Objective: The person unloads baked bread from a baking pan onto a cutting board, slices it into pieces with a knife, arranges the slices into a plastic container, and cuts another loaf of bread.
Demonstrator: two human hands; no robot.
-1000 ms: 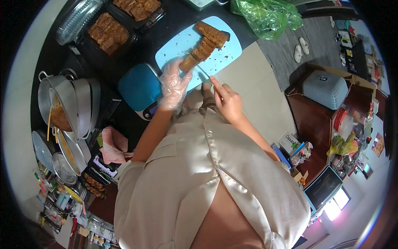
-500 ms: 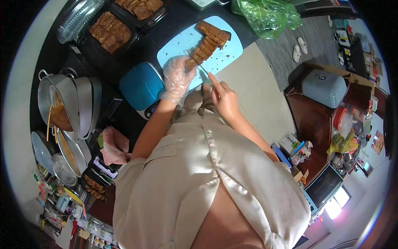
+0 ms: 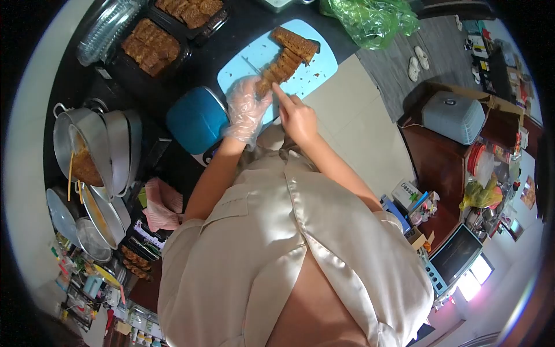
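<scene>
Two hands are shown: one end of a crumbly, sliced brown loaf (image 3: 281, 65) is gripped by the left hand (image 3: 245, 110), gloved in crinkled clear plastic, at seven o'clock on a smooth, round-cornered blue board (image 3: 324, 65); a thin knife (image 3: 252, 66) is grasped by the bare right hand (image 3: 298, 119), at five o'clock. Rumpled green plastic (image 3: 371, 23) is seen at two o'clock.

L hand (image 3: 245, 109): obstacle L, prob. scale (image 3: 196, 120)

Black tabletop (image 3: 202, 68). Directly on it: pale blue board (image 3: 319, 65) at the edge; blue scale (image 3: 196, 120) just beside; two black trays (image 3: 185, 53) nearer the wall, clear lids (image 3: 108, 30) alongside; green bag (image 3: 373, 23) past the board.
</scene>
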